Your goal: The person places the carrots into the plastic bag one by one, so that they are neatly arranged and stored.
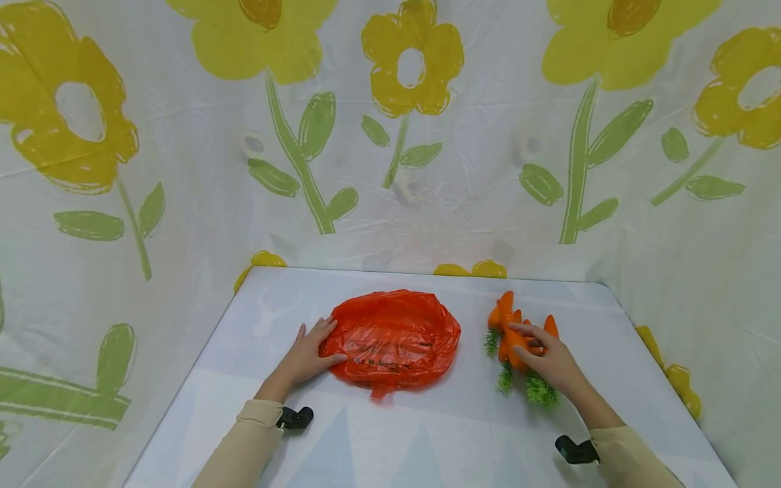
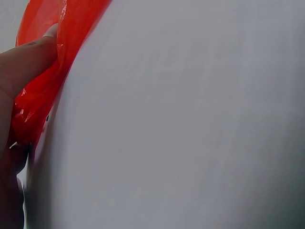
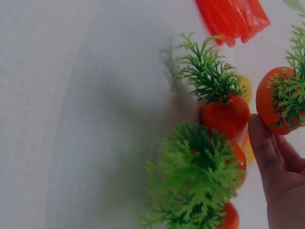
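A crinkled red plastic bag (image 1: 390, 339) with dark print lies on the table, a small tail of plastic toward the front. My left hand (image 1: 308, 352) rests on its left edge, fingers spread and thumb (image 2: 35, 55) against the plastic. To the right is a pile of orange carrots (image 3: 226, 117) with feathery green tops (image 3: 195, 171). My right hand (image 1: 552, 362) reaches over the pile and pinches one carrot (image 3: 272, 98) between thumb and fingers. That carrot sits above the others in the right wrist view, its leafy top facing the camera.
The white table (image 1: 390, 447) has pale blue triangle prints and rounded far corners. A white curtain (image 1: 464, 203) with yellow flowers hangs behind it and along both sides. Black wrist cameras (image 1: 295, 418) stick out from the beige sleeves (image 1: 244, 447).
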Demonstrator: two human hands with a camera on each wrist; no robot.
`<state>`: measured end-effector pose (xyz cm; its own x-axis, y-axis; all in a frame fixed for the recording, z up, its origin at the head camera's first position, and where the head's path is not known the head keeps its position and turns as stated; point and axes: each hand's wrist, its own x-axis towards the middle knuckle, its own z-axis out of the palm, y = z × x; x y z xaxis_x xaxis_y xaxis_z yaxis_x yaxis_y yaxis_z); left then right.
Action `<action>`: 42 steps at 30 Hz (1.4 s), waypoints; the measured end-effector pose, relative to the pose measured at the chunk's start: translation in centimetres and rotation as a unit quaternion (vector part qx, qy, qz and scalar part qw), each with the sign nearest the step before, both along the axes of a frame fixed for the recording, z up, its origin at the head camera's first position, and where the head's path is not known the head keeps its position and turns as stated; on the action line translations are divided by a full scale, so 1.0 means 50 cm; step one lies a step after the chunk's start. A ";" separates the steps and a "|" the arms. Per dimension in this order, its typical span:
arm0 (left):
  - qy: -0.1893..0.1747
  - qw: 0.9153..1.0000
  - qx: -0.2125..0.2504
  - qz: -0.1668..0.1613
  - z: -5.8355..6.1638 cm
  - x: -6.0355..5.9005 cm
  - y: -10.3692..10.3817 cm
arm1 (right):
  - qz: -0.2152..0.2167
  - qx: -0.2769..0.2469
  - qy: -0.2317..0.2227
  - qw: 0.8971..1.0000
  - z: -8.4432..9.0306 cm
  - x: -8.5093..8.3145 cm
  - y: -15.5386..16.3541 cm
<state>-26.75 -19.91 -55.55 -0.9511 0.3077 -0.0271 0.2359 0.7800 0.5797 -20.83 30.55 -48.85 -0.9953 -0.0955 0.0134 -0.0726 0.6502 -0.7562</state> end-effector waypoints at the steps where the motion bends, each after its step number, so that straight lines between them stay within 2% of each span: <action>1: 0.002 1.000 0.001 -0.001 0.000 0.000 0.001 | 0.001 -0.003 0.002 1.000 -0.002 -0.001 -0.001; 8: -0.005 1.000 0.003 0.001 -0.001 0.001 0.002 | 0.008 -0.020 0.005 1.000 -0.015 -0.007 -0.010; 16: -0.003 1.000 -0.001 0.000 0.000 0.000 0.004 | -0.001 0.016 0.016 1.000 -0.017 -0.009 -0.024; 28: -0.012 1.000 -0.006 -0.001 0.002 0.000 0.009 | 0.013 0.008 0.015 1.000 -0.041 -0.027 -0.037; 42: -0.002 1.000 -0.015 -0.007 0.003 0.000 0.013 | 0.027 -0.005 0.012 1.000 -0.038 -0.030 -0.057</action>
<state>-26.75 -19.26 -55.42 -0.9463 0.3206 -0.0408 0.2447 0.7932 0.5576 -22.35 27.70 -50.77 -0.9881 -0.1488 0.0379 -0.1251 0.6374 -0.7603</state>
